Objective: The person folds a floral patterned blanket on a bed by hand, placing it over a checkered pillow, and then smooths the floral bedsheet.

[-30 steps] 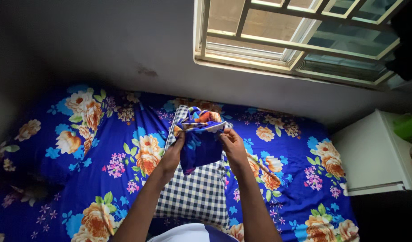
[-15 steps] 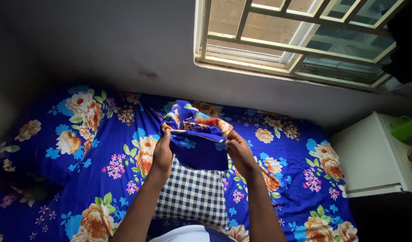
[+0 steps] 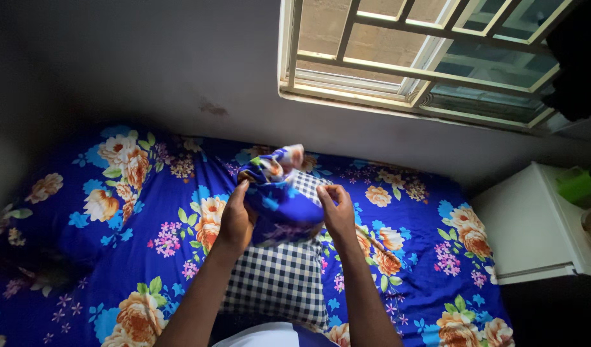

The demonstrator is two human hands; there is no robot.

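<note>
A black-and-white checked pillow (image 3: 279, 283) stands between my arms over the bed. Its far end is covered by a blue floral pillowcase (image 3: 279, 199), bunched up at the top. My left hand (image 3: 236, 222) grips the left edge of the pillowcase. My right hand (image 3: 337, 212) pinches its right edge beside the checked fabric that shows there.
The bed carries a blue sheet with orange and pink flowers (image 3: 134, 212). A grey wall and a barred window (image 3: 411, 58) lie beyond it. A white bedside cabinet (image 3: 533, 225) stands at the right, with a green thing (image 3: 578, 183) on top.
The pillowcase has come further down over the pillow's far end and bunched up. Both hands have shifted along its edges.
</note>
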